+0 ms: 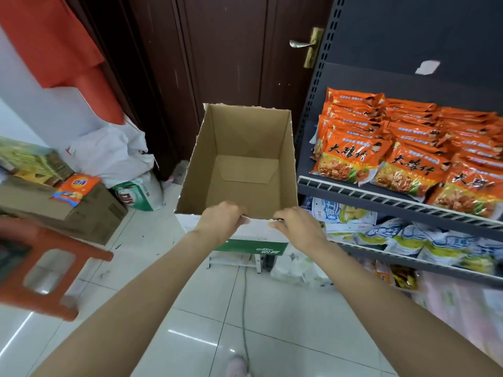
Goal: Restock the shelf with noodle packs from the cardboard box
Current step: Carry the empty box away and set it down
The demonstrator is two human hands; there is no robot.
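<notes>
The open cardboard box (201,159) is held up in front of me, and its inside shows bare cardboard with no packs in it. My left hand (221,220) grips the near rim, fingers curled over the edge. My right hand (295,223) grips the same rim further right. Orange noodle packs (351,159) lie in stacked rows on the grey shelf (353,190) at the right, next to the box.
A dark wooden door (223,50) stands behind the box. Lower shelves at the right hold white and blue bags (402,235). A red plastic stool (40,268) is at the left, with brown cartons (81,213) and white sacks (114,156) behind it. White floor tiles lie below.
</notes>
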